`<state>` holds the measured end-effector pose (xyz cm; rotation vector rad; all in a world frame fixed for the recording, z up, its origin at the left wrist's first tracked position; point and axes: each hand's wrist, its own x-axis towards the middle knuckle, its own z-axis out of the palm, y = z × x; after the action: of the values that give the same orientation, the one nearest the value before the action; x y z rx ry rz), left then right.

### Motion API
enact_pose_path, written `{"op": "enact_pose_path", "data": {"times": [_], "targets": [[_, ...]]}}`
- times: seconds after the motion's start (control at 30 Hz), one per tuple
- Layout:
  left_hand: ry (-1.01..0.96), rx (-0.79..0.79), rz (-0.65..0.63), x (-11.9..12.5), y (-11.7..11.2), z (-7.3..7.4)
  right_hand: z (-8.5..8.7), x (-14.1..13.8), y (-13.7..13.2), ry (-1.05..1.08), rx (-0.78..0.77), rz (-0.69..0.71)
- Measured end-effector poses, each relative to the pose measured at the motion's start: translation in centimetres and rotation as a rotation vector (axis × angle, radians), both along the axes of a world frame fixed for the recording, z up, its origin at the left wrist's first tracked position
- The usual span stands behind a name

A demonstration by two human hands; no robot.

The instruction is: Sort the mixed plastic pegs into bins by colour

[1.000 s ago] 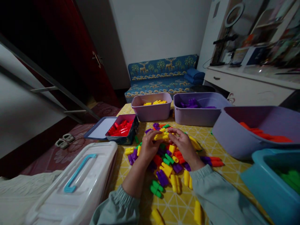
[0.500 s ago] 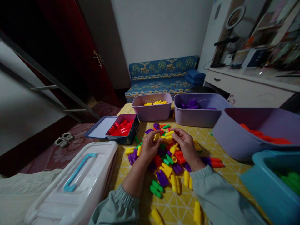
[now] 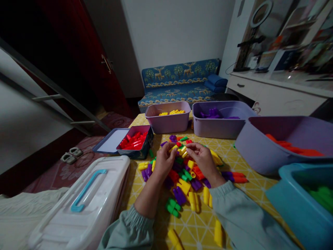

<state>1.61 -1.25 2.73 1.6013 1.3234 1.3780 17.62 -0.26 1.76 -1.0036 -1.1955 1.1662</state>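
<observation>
My left hand (image 3: 164,160) is closed on a yellow plastic building block (image 3: 173,148), its fingers partly hiding the piece. Facing it, my right hand (image 3: 205,160) pinches another yellow building block (image 3: 183,151) by its right end. The two blocks are close together above a mixed pile; I cannot tell whether they are joined. Beneath and around my hands lie purple blocks (image 3: 179,195), green blocks (image 3: 173,207), orange blocks (image 3: 198,173) and loose yellow blocks (image 3: 193,202), many of them bullet-shaped.
Behind the pile stand a bin (image 3: 168,125) of yellow blocks and a purple bin (image 3: 218,129) of purple ones. On the right are a bin (image 3: 249,149) of orange blocks and a teal bin (image 3: 299,205) of green ones. Left are a box (image 3: 140,154) of red blocks and a lidded white box (image 3: 104,187).
My hands have drawn slightly closer together, and the yellow blocks between them have turned a little. The camera view has shifted slightly.
</observation>
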Motion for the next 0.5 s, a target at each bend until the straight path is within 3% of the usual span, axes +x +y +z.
{"op": "enact_pose_path", "data": {"times": [0.1,0.23,0.37,0.5], "targets": [[0.004,-0.046,0.007,0.1,-0.2,0.6,0.1,-0.1,0.0,-0.052,0.024,0.001],[-0.132,-0.126,-0.032,0.5,-0.5,1.5,0.8,-0.3,-0.1,-0.105,0.076,-0.019],[-0.199,-0.108,-0.080,0.5,-0.4,1.6,1.3,-0.7,-0.1,-0.099,0.071,-0.026],[-0.127,-0.096,0.023,0.1,-0.1,1.2,0.6,-0.6,0.1,-0.176,0.034,-0.111]]}}
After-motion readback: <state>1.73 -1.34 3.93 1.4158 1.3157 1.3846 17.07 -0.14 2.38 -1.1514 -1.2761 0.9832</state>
